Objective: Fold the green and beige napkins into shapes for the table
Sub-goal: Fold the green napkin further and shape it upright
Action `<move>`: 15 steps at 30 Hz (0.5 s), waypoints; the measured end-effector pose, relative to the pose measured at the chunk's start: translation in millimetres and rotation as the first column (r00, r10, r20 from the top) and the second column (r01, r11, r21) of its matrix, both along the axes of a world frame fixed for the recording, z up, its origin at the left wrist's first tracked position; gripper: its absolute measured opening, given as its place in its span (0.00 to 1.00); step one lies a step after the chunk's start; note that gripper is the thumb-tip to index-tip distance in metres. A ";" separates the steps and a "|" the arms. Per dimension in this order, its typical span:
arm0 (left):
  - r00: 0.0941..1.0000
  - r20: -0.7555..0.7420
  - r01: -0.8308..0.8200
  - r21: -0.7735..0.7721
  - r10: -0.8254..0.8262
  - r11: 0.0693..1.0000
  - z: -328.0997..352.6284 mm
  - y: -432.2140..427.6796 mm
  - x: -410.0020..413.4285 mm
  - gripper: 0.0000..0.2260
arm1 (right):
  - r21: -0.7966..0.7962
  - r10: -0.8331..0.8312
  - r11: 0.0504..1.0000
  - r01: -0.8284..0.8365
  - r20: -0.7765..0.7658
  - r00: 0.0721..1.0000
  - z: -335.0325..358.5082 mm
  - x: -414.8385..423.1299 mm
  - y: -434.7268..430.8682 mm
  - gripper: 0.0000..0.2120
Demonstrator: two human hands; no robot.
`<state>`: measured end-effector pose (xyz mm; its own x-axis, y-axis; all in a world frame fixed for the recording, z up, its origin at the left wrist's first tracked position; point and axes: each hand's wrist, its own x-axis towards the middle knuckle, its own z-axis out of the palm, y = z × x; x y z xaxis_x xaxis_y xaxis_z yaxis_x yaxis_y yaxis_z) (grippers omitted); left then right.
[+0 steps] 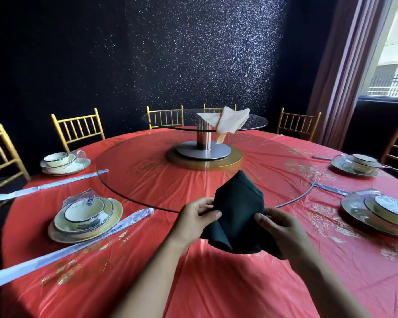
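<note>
A dark green napkin (238,210) is held up above the red tablecloth (216,283), partly folded, with a point sticking upward and loose flaps hanging below. My left hand (194,218) pinches its left edge between thumb and fingers. My right hand (278,222) grips its right side. A beige napkin (228,121) lies draped over the edge of the small raised glass turntable (170,121) at the table's centre, one corner hanging down.
A large glass lazy Susan (129,177) covers the table's middle around a metal pedestal (203,138). Wrapped plate-and-bowl sets (85,218) sit left and right (377,212), with wrapped chopsticks (133,220) beside them. Gold chairs (78,127) ring the table. A window (391,65) is at right.
</note>
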<state>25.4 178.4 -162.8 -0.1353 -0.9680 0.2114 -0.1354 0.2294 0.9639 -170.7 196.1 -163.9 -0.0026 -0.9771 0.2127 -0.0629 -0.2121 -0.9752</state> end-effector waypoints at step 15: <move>0.977 0.170 -0.121 -0.061 0.130 0.991 68.6 -108.1 177.0 0.12 | -0.083 0.012 0.996 -0.018 -0.070 0.997 36.3 197.4 -127.5 0.10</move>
<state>202.4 70.2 -94.2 -0.0527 -0.9682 0.2444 -0.3303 0.2479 0.9108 26.7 68.6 -127.6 0.0295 -0.9557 0.2929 -0.1263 -0.2943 -0.9473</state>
